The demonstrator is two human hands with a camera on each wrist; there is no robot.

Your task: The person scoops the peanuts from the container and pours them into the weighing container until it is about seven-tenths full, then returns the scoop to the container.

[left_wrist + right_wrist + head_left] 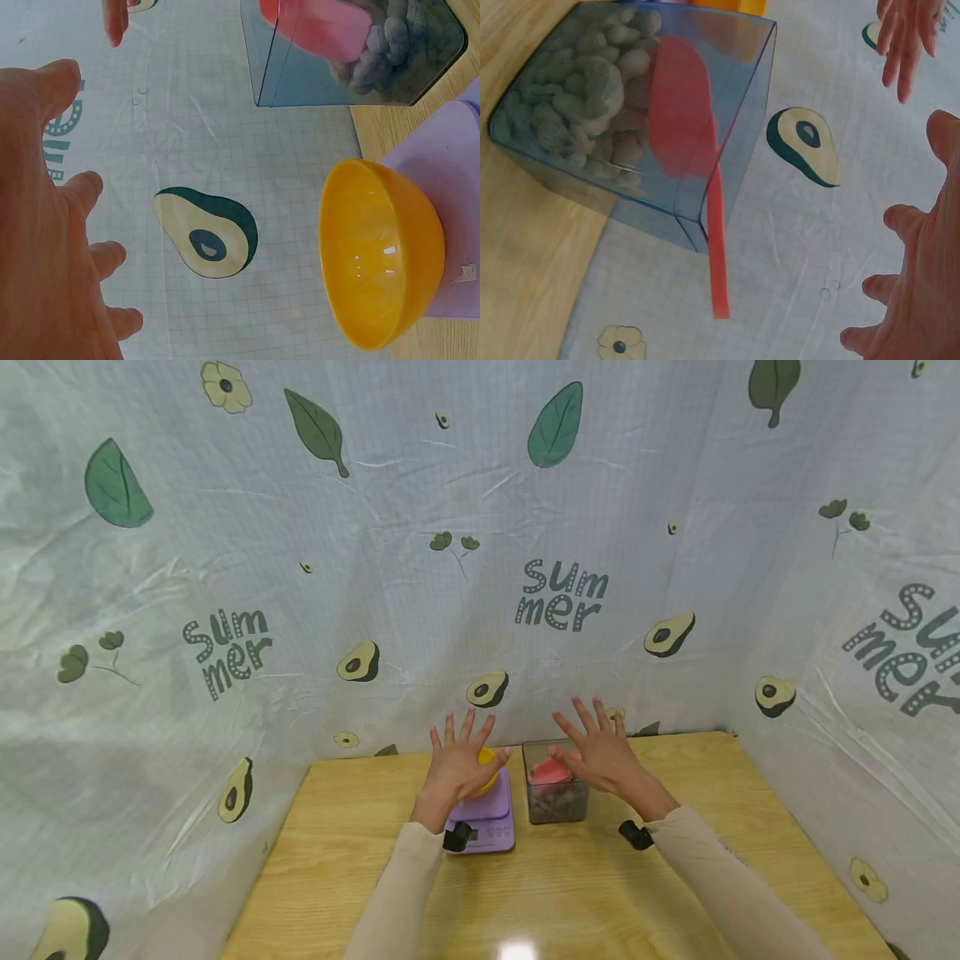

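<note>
Both hands hover with fingers spread and hold nothing. My left hand [455,770] is above a purple kitchen scale [483,837], partly hiding the yellow bowl [409,247] that stands on it. Over the right side of a see-through grey box [557,812] hovers my right hand [609,758]. Inside the box lie several unshelled peanuts [592,90]. A red scoop [681,105] rests on them, its handle reaching out over the box's rim. Neither hand appears to touch the bowl, the box or the scoop.
Scale and box stand side by side toward the back of a wooden table [540,893]. A white sheet [420,610] printed with avocados and leaves hangs behind and at both sides. Each wrist carries a small black camera [457,837].
</note>
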